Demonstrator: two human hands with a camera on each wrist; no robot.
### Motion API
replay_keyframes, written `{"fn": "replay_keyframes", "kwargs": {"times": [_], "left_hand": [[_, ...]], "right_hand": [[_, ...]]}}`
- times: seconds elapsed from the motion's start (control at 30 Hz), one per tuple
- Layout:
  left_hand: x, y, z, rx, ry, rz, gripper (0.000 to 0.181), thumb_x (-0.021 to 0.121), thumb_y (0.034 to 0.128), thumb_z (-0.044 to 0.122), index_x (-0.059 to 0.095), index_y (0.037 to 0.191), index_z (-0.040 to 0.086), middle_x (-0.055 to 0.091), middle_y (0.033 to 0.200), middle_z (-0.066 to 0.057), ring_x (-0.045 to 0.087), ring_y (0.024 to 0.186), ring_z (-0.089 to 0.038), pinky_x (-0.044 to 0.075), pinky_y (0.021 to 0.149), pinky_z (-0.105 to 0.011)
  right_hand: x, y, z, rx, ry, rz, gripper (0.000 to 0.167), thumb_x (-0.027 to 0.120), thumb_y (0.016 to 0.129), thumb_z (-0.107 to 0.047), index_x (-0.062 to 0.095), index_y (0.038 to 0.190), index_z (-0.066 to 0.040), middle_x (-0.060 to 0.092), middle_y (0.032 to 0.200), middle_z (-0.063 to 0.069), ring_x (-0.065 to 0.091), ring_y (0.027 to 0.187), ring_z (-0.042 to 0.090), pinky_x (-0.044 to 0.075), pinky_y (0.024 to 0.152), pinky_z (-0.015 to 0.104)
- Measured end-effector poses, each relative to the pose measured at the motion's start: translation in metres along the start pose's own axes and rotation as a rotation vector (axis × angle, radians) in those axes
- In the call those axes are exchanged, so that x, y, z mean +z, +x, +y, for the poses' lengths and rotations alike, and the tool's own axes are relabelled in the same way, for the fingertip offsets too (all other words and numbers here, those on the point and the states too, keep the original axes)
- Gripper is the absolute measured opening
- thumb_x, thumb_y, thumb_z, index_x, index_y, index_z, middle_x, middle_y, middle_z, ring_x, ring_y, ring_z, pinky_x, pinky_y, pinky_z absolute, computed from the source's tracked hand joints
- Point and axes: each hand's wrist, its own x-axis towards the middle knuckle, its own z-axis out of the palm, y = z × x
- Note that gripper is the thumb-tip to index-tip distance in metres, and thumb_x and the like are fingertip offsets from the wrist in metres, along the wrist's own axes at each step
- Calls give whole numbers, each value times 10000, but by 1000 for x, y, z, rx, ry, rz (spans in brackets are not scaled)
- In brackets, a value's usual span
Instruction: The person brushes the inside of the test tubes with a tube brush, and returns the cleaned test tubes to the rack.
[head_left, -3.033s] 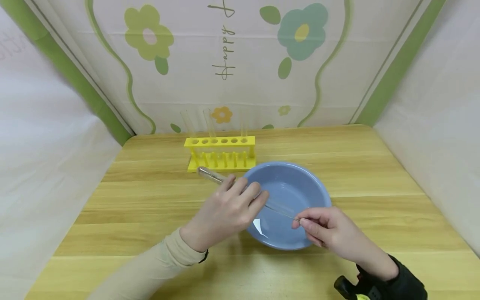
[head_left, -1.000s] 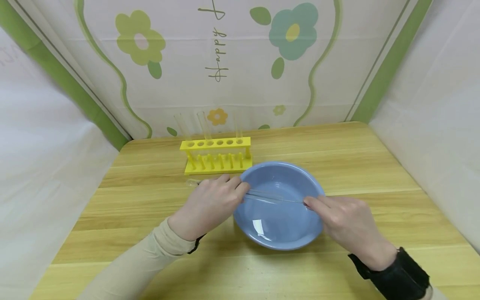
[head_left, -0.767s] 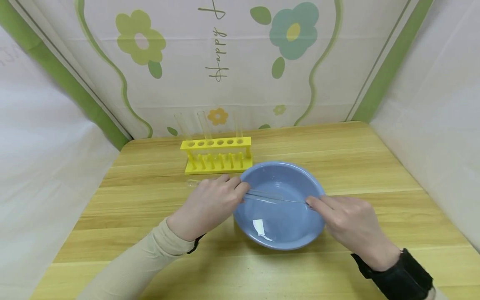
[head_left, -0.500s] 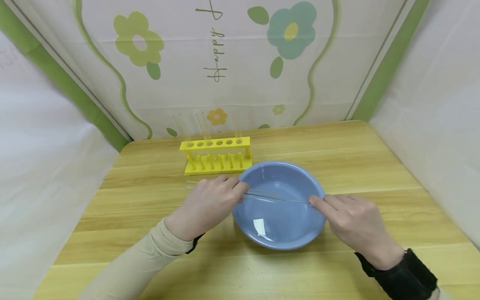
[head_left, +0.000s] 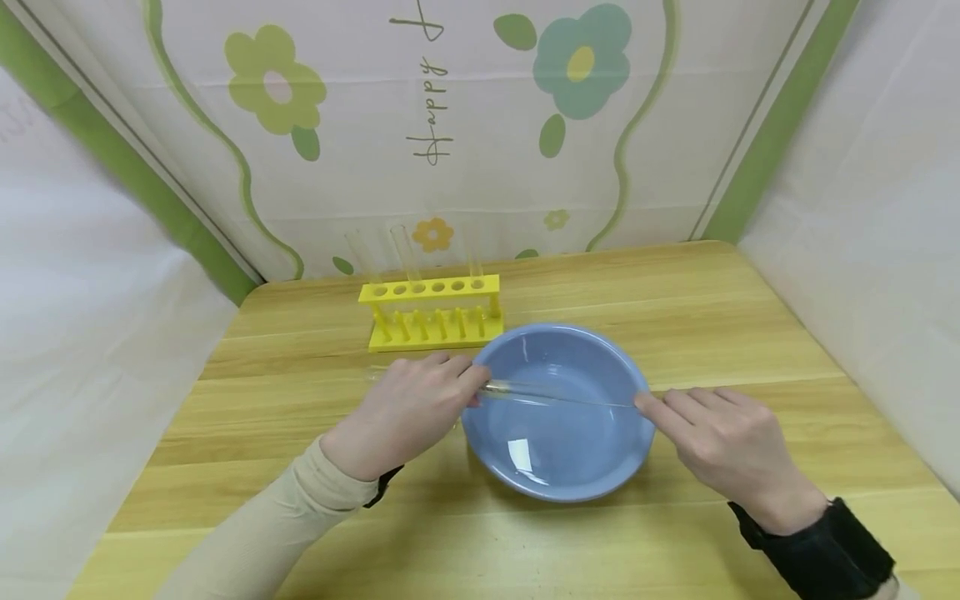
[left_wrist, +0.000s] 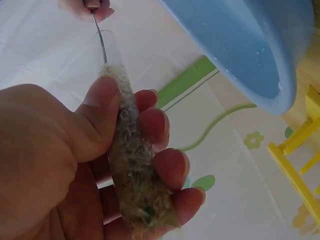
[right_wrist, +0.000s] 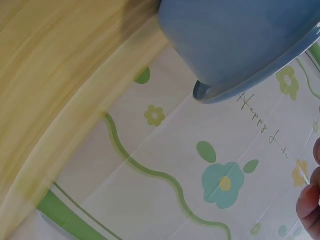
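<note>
My left hand [head_left: 408,408] grips a clear glass test tube [left_wrist: 113,46] that lies almost level above the blue basin [head_left: 570,462], its mouth toward the right. Inside the tube sits a test tube brush [left_wrist: 131,130]; its pale bristles look wet and packed against the glass. From the mouth runs the brush's thin twisted wire, whose end my right hand [head_left: 731,450] pinches over the basin's right rim. In the left wrist view, thumb and fingers wrap the tube from both sides. Only some fingertips of the right hand show at the edge of the right wrist view.
Behind the basin, to the left, stands a yellow test tube rack [head_left: 435,337] holding several clear tubes, among them a tilted test tube [head_left: 406,252]. The wooden table [head_left: 225,467] ends at a printed cloth backdrop [head_left: 480,108]. Water drops cling inside the basin.
My right hand has moved right, drawing the wire further from the tube; bristles now show just right of my left fingers. Earlier, the tube slanted more and the right hand was turned palm up.
</note>
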Motion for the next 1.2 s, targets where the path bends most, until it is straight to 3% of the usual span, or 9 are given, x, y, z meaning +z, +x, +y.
{"fn": "replay_keyframes", "kwargs": {"times": [0.33, 0.53, 0.8, 1.2], "left_hand": [[-1, -3, -5, -2, -10, -11, 237, 793, 852, 197, 616, 962, 85, 638, 806, -9, 623, 631, -170, 455, 417, -263], [-1, -7, -7, 1, -22, -10, 256, 813, 827, 178, 618, 962, 82, 627, 790, -6, 608, 609, -158, 438, 412, -246], [-2, -10, -11, -14, -43, -24, 209, 800, 842, 144, 632, 960, 104, 624, 796, 17, 604, 626, -134, 427, 421, -235], [-2, -14, -12, -23, -22, -26, 201, 777, 868, 204, 634, 980, 118, 624, 800, 22, 614, 639, -143, 412, 411, -238]], "right_hand": [[-7, 1, 6, 1, -8, 43, 280, 471, 957, 48, 709, 831, -29, 477, 549, 28, 453, 400, 205, 319, 329, 298], [-11, -1, 8, 5, 14, 18, 293, 457, 945, 62, 717, 838, -21, 471, 539, 29, 438, 390, 205, 244, 330, 255], [-13, -3, 10, 9, 23, 5, 296, 449, 947, 56, 720, 854, -18, 458, 539, 28, 414, 386, 197, 239, 329, 255], [-14, -5, 11, 10, 45, 15, 316, 481, 1013, -64, 698, 789, -18, 396, 512, -5, 345, 369, 156, 167, 336, 221]]}}
